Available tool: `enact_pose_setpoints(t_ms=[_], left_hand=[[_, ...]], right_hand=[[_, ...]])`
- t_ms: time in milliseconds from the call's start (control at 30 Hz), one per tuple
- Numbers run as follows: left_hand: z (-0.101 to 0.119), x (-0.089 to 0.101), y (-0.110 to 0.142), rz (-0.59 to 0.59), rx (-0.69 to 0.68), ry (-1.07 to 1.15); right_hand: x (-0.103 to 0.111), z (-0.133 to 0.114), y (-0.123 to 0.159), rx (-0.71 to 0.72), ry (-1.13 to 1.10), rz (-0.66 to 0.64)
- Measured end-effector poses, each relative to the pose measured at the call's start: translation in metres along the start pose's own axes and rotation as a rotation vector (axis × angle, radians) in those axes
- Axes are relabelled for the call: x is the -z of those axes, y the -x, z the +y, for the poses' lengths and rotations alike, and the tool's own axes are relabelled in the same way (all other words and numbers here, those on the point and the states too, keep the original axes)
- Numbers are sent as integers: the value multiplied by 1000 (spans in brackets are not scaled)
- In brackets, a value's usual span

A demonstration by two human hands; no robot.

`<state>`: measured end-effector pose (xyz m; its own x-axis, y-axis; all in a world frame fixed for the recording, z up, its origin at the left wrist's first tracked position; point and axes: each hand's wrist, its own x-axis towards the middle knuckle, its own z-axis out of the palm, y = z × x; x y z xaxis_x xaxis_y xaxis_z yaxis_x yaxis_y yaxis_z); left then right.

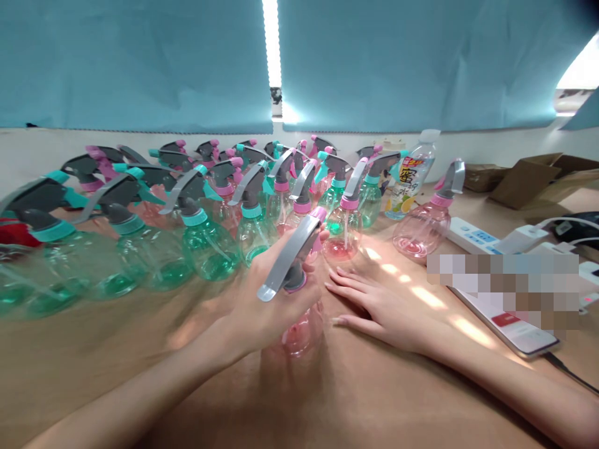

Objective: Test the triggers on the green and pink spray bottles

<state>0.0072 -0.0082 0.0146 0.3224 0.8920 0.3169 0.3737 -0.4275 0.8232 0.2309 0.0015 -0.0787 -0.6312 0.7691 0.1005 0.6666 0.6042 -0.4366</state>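
My left hand (262, 299) is wrapped round the neck of a pink spray bottle (299, 337) with a grey and pink trigger head, in the middle of the table. The bottle stands upright, partly hidden by the fingers. Just to its right, my right hand (369, 305) lies palm down on the tabletop with its fingers spread, holding nothing. Close beyond the hands stand another pink spray bottle (344, 234) and a green spray bottle (256, 231).
Rows of green and pink spray bottles (213, 249) fill the left and back. At right are a lone pink spray bottle (421, 224), a drink bottle (409, 181), a power strip (472, 234), a phone (524, 333) and cardboard boxes (528, 187). Blue curtains (140, 62) hang behind.
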Motion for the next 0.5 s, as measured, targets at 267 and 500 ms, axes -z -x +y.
enact_pose_setpoints(t_ms=[267, 500], left_hand=[[1, 0, 0, -10, 21, -7], [0, 0, 0, 4, 15, -16]], right_hand=[[0, 1, 0, -14, 13, -26], [-1, 1, 1, -7, -7, -13]])
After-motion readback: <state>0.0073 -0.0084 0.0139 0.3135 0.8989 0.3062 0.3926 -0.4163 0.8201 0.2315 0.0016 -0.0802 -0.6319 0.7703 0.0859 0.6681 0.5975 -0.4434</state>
